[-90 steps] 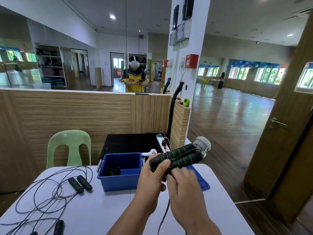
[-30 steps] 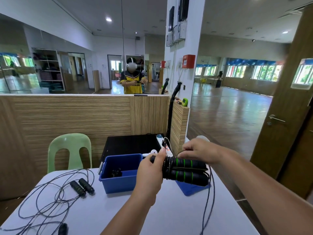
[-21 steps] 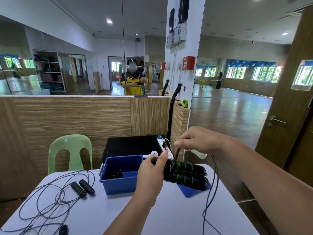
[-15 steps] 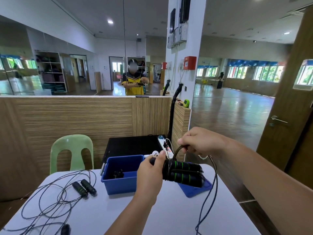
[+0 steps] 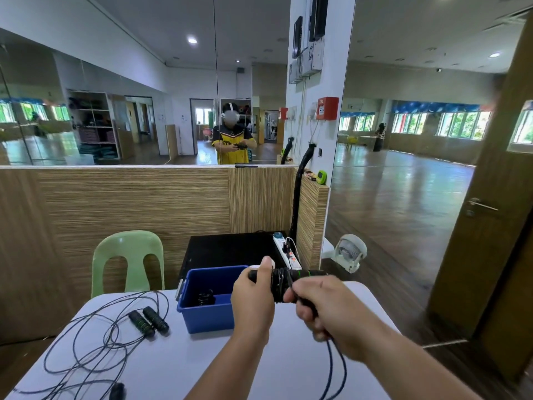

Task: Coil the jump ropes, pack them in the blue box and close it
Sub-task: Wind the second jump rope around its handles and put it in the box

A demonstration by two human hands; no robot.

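My left hand [image 5: 253,301] grips the black, green-ringed jump rope handles [image 5: 300,275], held level above the white table [image 5: 178,368]. A band of black cord is wound round the handles beside my thumb. My right hand [image 5: 326,306] grips the loose cord [image 5: 331,368] just right of the wrap; the cord hangs down in a double strand. The open blue box [image 5: 207,310] stands behind my left hand with something small and black inside. A second jump rope [image 5: 148,321] lies uncoiled at the table's left. The box lid is hidden by my hands.
A green plastic chair [image 5: 128,261] stands behind the table on the left. A black surface with a white power strip [image 5: 285,252] sits behind the box. A small white fan [image 5: 349,252] is on the floor at right, near a wooden door.
My right hand has come down from above the handles to in front of them, carrying the cord round the bundle. My left hand keeps its hold in the same place.
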